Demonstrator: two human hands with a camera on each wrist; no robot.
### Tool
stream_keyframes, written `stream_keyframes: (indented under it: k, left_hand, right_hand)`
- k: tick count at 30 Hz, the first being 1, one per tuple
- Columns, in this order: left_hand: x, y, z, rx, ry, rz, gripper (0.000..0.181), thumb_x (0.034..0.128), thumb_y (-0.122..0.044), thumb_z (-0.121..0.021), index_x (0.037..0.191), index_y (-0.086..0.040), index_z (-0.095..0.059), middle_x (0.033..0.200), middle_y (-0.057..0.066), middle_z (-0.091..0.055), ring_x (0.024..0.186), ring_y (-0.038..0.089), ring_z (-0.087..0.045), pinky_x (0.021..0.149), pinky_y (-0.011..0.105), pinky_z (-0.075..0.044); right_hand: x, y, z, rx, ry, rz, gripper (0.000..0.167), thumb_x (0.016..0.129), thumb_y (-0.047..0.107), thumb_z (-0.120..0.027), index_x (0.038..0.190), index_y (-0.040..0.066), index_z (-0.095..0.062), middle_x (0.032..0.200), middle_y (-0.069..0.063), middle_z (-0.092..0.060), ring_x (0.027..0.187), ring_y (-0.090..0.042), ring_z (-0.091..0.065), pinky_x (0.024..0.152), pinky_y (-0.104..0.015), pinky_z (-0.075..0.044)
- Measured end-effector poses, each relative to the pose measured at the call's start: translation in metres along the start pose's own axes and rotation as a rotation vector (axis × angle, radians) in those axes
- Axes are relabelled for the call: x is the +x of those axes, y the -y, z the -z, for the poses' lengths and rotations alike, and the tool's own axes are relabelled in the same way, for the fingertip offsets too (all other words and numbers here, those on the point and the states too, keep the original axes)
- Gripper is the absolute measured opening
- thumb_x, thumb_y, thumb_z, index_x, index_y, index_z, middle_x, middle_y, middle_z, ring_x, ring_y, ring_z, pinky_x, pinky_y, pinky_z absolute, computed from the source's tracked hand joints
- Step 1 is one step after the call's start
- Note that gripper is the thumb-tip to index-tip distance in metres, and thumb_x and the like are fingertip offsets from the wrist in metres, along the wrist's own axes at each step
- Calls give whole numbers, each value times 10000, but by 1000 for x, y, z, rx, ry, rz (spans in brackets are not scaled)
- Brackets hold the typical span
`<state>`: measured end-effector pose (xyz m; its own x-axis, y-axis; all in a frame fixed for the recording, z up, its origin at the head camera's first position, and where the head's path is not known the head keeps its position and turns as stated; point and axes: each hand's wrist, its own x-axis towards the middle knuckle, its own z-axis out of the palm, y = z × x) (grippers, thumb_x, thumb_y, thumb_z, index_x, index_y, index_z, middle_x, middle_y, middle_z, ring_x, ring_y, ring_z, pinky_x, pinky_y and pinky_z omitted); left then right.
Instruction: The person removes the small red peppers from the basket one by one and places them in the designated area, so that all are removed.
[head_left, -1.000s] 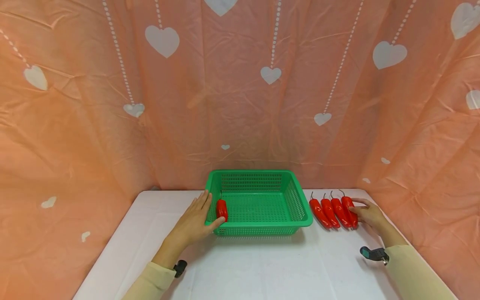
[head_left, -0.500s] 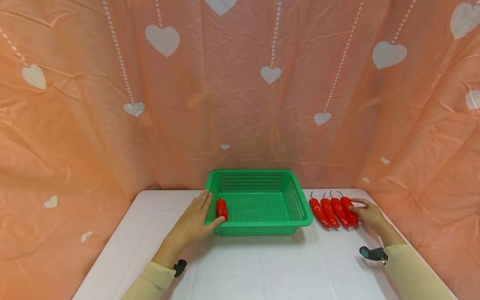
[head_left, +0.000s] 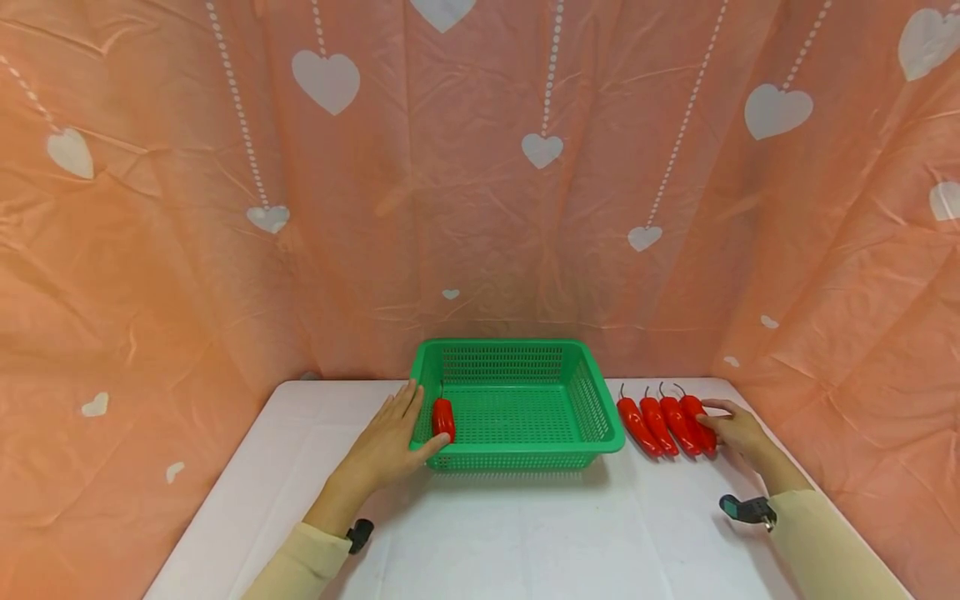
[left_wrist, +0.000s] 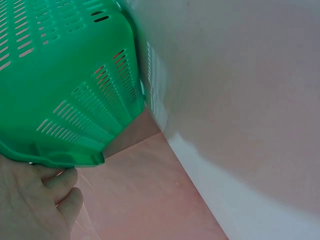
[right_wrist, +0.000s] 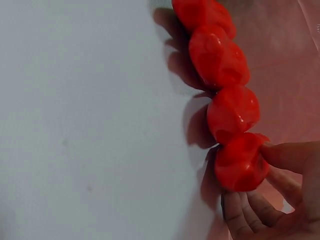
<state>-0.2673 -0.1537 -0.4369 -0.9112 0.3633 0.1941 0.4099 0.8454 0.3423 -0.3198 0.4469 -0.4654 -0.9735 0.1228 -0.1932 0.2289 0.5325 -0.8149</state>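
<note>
A green plastic basket (head_left: 517, 448) stands at the back middle of the table, with one red chili pepper (head_left: 443, 419) inside at its left end. My left hand (head_left: 382, 446) rests on the basket's left rim, fingers extended and thumb across the front corner. In the left wrist view, that hand (left_wrist: 30, 200) touches the rim from outside. Right of the basket, several red chili peppers (head_left: 651, 425) lie side by side, touching. My right hand (head_left: 738, 429) holds the rightmost pepper (head_left: 699, 427) between thumb and fingers. The right wrist view shows this pepper's end (right_wrist: 241, 165) against its neighbour.
A white cloth (head_left: 555, 533) covers the table. Behind and at both sides hangs an orange-pink curtain (head_left: 480, 208) with white hearts, close to the table's back edge. Each wrist wears a small black device (head_left: 746, 507).
The rightmost pepper has shifted very slightly left with my right hand, closer against the row. My left hand and the basket stay in place.
</note>
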Motion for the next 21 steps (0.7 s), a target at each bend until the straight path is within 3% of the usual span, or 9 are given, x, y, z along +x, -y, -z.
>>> stream_keyframes:
  k: [16,21]
  left_hand:
    - [0,2,-2,-6,-6,-5,1027,1036,-686,-537,1665,70,-239,1778,225,-144,1651,401,-136,1342,541,-130]
    - [0,3,-2,-5,-4,-6,1040,1033,-709,-519,1666,66,-239,1779,221,-140,1652,397,-135,1343,537,-127]
  right_hand:
    - [-7,4,4,2,-35,14,702,1115,285,-572,1607,-104,-259,1513,-438,-400,1024,-239,-680,848,-290,-648]
    - [-11,11,5,-1,-76,48,651,1131,254,-513,1589,-132,-260,1482,-455,-424,1041,-308,-682,845,-324,-659]
